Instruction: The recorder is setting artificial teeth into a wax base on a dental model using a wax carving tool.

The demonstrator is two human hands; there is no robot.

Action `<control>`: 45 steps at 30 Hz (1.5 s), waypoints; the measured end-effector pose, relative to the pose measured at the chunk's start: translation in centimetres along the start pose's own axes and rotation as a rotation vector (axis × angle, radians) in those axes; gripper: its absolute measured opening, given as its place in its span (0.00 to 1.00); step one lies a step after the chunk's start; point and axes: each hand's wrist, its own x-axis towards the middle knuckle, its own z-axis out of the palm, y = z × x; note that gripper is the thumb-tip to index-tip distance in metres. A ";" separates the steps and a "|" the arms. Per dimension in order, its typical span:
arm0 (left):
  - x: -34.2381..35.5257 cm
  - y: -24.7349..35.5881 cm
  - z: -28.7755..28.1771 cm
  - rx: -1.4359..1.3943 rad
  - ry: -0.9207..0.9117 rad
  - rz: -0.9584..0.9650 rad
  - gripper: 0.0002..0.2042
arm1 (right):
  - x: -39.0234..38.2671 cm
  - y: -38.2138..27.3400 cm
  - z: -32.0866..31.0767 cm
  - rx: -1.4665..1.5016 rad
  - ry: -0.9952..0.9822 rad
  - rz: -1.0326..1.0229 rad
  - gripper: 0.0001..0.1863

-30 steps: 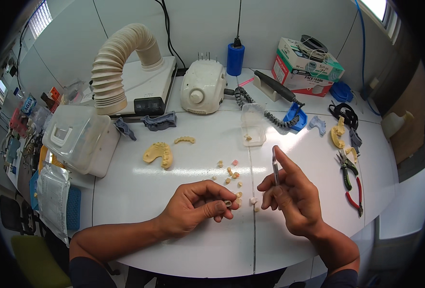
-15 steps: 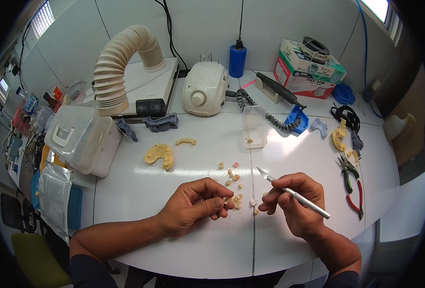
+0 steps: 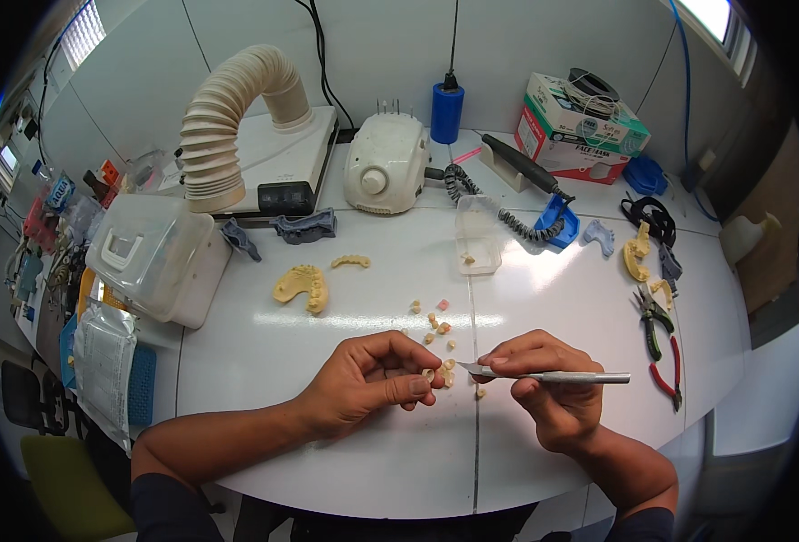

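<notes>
From where I'm standing, the left hand [image 3: 372, 384] is pinching a tiny tooth-like piece [image 3: 428, 374] between thumb and fingers. Right hand [image 3: 553, 388] has a silver craft knife [image 3: 580, 378] pinched at the piece's 3 o'clock, blade pointing its way, near but apart. Little tooth-like bits [image 3: 429, 339] lie around 12, a yellow dental model [image 3: 296, 279] at 10, red-handled cutters [image 3: 677, 370] way out at 3.

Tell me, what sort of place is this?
Probably a dental workshop: a yellow tooth-lined cast sits on the table, with small tooth-like pieces scattered nearby and a black handpiece behind.
</notes>
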 end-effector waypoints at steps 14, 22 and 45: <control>0.1 0.2 0.0 -0.008 0.005 -0.075 0.08 | -0.2 0.0 0.6 -0.019 -0.063 -0.026 0.13; 0.0 0.2 -0.1 0.022 -0.051 -0.064 0.10 | -0.1 -0.2 0.8 -0.104 -0.085 -0.084 0.17; 0.2 0.3 0.3 0.043 -0.055 -0.045 0.06 | 0.1 -1.1 0.6 -0.164 -0.100 -0.057 0.16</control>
